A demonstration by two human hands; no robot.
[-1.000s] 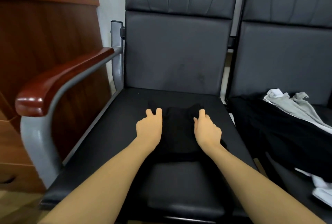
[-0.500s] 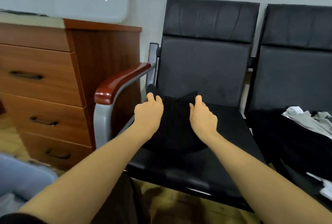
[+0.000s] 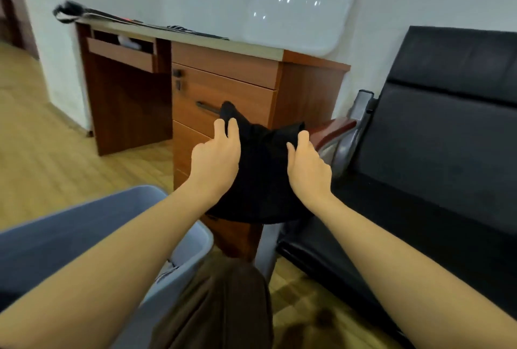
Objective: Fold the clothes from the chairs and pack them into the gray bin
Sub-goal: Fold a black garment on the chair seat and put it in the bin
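Note:
A folded black garment (image 3: 261, 169) is held in the air between my two hands, in front of the wooden desk drawers. My left hand (image 3: 215, 158) grips its left edge and my right hand (image 3: 307, 165) grips its right edge. The gray bin (image 3: 193, 248) stands at the lower left, below and left of the garment, mostly hidden behind my left forearm. The black chair (image 3: 436, 158) is at the right, its seat bare in the part I can see.
A brown wooden desk (image 3: 226, 77) with drawers stands against the white wall right behind the garment. The chair's wooden armrest (image 3: 333, 130) juts out beside my right hand. Wooden floor (image 3: 47, 136) stretches to the left. My brown trouser leg (image 3: 218, 309) is at the bottom.
Both hands have lifted the folded black garment off the chair seat and carried it left, past the armrest. The view has swung left, bringing the gray bin into sight.

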